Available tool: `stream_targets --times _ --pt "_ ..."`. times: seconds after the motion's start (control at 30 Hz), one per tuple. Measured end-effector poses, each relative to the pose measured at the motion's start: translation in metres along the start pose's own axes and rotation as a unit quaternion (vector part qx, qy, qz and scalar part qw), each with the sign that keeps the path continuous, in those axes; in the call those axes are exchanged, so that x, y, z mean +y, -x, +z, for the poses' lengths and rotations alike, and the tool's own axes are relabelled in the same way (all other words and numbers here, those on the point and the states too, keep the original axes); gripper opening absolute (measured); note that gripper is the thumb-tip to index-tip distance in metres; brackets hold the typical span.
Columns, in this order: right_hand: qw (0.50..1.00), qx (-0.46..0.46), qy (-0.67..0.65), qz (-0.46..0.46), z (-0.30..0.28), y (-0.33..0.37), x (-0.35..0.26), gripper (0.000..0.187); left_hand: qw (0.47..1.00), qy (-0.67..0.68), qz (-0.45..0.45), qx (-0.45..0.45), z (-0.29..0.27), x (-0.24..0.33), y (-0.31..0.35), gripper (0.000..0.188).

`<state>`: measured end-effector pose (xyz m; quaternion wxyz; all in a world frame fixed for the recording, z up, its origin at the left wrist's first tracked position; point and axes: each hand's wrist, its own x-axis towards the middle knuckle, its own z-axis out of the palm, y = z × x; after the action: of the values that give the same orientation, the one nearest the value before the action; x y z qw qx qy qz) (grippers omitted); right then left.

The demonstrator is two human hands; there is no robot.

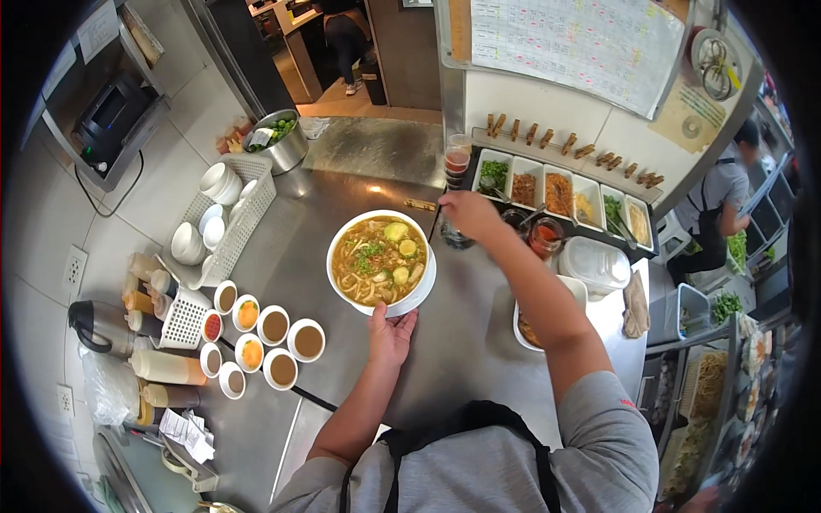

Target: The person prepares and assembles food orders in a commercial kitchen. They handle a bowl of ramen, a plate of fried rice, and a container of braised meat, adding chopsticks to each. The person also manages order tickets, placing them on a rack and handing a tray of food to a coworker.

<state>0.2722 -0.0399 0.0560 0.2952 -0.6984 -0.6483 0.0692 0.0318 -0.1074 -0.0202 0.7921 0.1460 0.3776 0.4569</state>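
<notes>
A full bowl of noodle soup (379,261), orange broth topped with green herbs and pale slices, sits on a white plate (421,295) in the middle of a steel counter (462,342). The left hand (391,333) cups the plate's near rim, thumb up over the edge and fingers apparently tucked beneath, grasping it. Beyond the bowl, the right hand (468,214) is closed around dark chopsticks (435,221), their tips pointing down beside the bowl's far rim.

Brimming with hot liquid, the bowl looks heavy, rigid, breakable and quick to slosh; the safest hold appears to be the plate's rim, kept level, rather than the bowl's wall.

Just past the right fingers runs a row of topping trays (564,192) with herbs, crumbs and chillies, and small jars (546,237) stand close by. Left of the left fingers, small sauce cups (274,329) cluster with squeeze bottles (167,368) and a basket of white bowls (222,214). A steel pot of limes (275,137) stands farther off. Another worker (723,201) bends at the far right.
</notes>
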Motion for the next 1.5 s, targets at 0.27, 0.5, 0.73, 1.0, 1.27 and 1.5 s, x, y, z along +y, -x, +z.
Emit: stream_targets --times 0.27,0.5,0.73,1.0,1.27,1.5 --pt "0.941 -0.078 0.3 0.135 0.099 -0.06 0.0 0.024 0.998 0.006 -0.037 -0.044 -0.027 0.042 -0.039 0.051" --pt "0.976 -0.056 0.108 0.181 0.063 -0.059 -0.006 0.022 0.997 -0.059 -0.041 -0.022 -0.026 0.055 -0.056 0.055" --pt "0.984 0.156 -0.057 0.064 -0.106 -0.024 0.037 0.02 0.995 -0.098 -0.031 -0.008 -0.04 0.052 -0.061 0.062" --pt "0.934 0.313 -0.06 0.159 -0.218 0.048 0.122 0.025 0.988 -0.151 -0.013 0.023 -0.028 0.05 -0.061 0.05" --pt "0.944 0.287 -0.001 0.163 -0.243 0.058 0.162 0.027 0.979 -0.189 0.027 0.072 -0.024 0.049 -0.056 0.065" --pt "0.958 0.238 0.051 0.154 -0.251 0.042 0.179 0.023 0.98 -0.185 0.022 0.067 -0.014 0.048 -0.047 0.064"
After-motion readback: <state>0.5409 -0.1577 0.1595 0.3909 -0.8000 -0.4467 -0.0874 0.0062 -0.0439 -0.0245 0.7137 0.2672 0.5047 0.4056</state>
